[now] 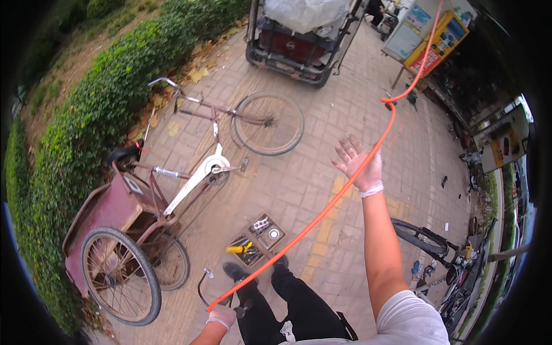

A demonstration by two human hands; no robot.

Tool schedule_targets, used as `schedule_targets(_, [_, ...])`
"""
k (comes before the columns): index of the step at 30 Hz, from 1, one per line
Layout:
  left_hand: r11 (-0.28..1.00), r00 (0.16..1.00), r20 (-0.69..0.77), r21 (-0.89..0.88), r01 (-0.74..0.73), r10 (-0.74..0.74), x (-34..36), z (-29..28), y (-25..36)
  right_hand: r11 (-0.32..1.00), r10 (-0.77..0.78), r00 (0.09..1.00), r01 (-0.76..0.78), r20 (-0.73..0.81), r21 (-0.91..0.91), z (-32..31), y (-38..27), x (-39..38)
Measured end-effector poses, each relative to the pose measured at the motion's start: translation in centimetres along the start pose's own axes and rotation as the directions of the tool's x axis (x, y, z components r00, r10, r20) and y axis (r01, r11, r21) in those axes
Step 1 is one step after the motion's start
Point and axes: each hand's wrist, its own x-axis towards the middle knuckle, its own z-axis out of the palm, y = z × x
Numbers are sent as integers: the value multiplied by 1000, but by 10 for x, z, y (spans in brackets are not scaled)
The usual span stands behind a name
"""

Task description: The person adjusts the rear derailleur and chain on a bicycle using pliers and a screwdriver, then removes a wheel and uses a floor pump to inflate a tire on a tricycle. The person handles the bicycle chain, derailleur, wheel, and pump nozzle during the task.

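My left hand [222, 317], in a thin whitish glove, is closed at the lower end of a long orange hose [322, 214]. A thin black tube [201, 288] with a small metal tip curves up beside that hand; its join with the hose is hidden. My right hand [362, 167], also gloved and smudged dark at the fingertips, reaches forward with its fingers spread. The hose crosses its palm, but the fingers do not wrap round it. To the left, a maroon cargo tricycle [202, 171] lies tipped on its side.
An open toolbox [266, 233] with a yellow-handled tool lies by my shoes. A loaded cart [296, 49] stands ahead. A hedge [86, 115] borders the left. At right lies a bicycle [428, 241]; a yellow display case [440, 43] stands far right.
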Motion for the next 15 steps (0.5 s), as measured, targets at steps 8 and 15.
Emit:
schedule_targets(8, [950,979,-177,-309,44,-103,10,31,-47,952,-225,922,278,-314,133,91,-90,-43])
schedule_targets(15, [671,898,-439,-660,-338,21,-2,36,-74,915,-313,924,355,-218,191,106,-60,-199])
